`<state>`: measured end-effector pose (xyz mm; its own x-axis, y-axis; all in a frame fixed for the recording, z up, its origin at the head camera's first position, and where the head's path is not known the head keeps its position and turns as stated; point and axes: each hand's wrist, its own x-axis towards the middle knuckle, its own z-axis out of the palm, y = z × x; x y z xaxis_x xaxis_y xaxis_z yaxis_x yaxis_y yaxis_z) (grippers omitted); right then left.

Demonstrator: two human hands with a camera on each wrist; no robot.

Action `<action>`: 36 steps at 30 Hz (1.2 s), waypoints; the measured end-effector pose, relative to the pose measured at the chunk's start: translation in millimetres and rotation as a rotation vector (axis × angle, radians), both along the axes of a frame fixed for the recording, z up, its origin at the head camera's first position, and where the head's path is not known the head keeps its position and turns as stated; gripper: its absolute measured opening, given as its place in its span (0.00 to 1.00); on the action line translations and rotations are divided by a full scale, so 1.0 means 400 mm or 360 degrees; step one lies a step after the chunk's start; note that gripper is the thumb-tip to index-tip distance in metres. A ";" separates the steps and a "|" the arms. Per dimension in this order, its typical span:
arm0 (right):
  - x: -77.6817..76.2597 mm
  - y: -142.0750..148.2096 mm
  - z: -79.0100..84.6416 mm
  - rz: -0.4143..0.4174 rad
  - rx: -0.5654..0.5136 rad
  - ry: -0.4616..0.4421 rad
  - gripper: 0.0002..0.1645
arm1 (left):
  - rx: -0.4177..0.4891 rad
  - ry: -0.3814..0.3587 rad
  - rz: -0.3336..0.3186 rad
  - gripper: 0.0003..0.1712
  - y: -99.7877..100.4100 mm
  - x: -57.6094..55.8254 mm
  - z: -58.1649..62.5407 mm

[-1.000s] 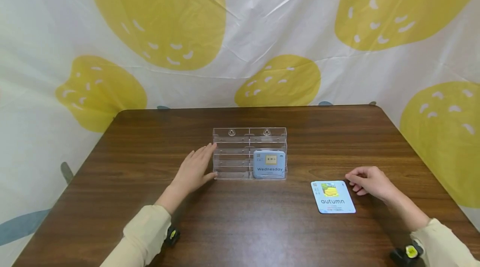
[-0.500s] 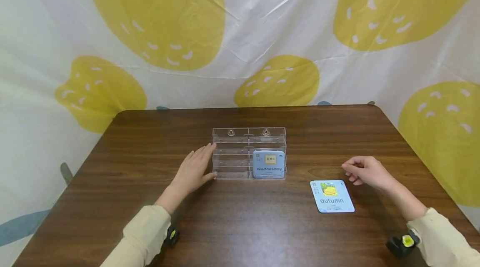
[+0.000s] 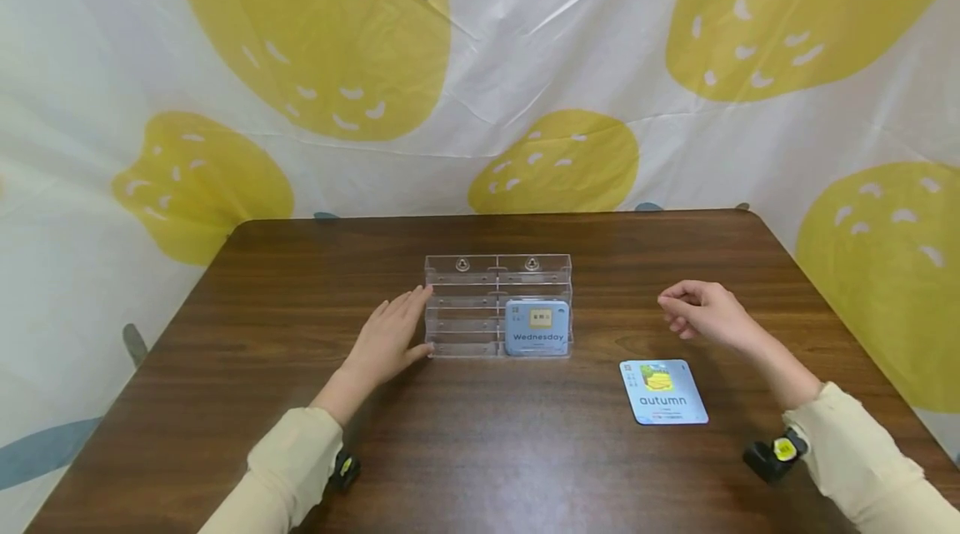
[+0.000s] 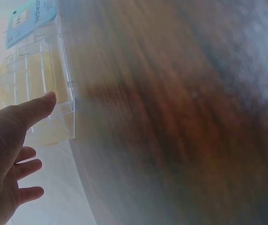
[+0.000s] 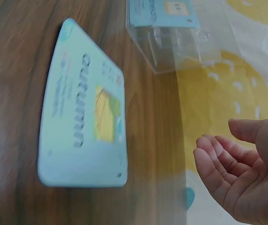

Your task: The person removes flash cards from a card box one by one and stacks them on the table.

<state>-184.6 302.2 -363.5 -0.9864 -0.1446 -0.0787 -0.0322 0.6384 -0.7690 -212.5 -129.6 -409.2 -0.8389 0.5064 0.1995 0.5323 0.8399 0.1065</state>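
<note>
A clear tiered plastic card holder (image 3: 461, 326) stands mid-table, with a blue "Wednesday" card (image 3: 537, 327) upright in its lower right compartment. My left hand (image 3: 384, 344) is at the holder's left side, fingers extended and thumb apart; the left wrist view puts the thumb (image 4: 40, 108) right by its lower edge. A blue "autumn" flashcard (image 3: 663, 392) lies face up on the table to the right. Beyond that card my right hand (image 3: 705, 316) hovers with loosely bent fingers. In the right wrist view nothing is between its thumb and fingertips (image 5: 202, 157).
The brown wooden table (image 3: 480, 451) runs back to a white curtain (image 3: 360, 176) printed with yellow fruit. Black wrist cameras (image 3: 772, 457) sit at both sleeves.
My right hand has lifted away from beside the autumn card, moving left and toward the back. The left hand, the holder and both cards stay where they were.
</note>
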 end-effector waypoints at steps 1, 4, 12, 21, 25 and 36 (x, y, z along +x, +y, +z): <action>-0.003 -0.008 0.004 0.0013 0.0002 0.0009 0.24 | -0.0002 0.0003 -0.0001 0.49 0.000 0.000 0.000; -0.014 -0.031 0.019 0.0040 0.0012 0.0042 0.25 | -0.0002 0.0000 0.0000 0.49 0.001 0.000 0.001; -0.040 -0.085 0.052 0.0088 0.0046 0.0096 0.24 | -0.0004 0.0009 0.0000 0.50 0.002 -0.001 -0.001; -0.054 -0.124 0.047 0.0152 0.0012 0.0116 0.22 | -0.0010 0.0000 0.0002 0.49 0.001 -0.001 -0.003; -0.055 -0.141 0.041 0.0156 -0.0028 0.0098 0.22 | -0.0011 -0.0020 0.0016 0.49 0.001 0.000 -0.002; -0.066 -0.183 0.033 0.0166 -0.0066 0.0149 0.19 | -0.0009 -0.0004 0.0007 0.49 0.003 0.000 0.002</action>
<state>-210.9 229.1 -350.4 -0.9685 -0.2481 0.0212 -0.1698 0.5954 -0.7853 -212.6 -128.6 -408.5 -0.8417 0.5037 0.1943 0.5282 0.8428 0.1032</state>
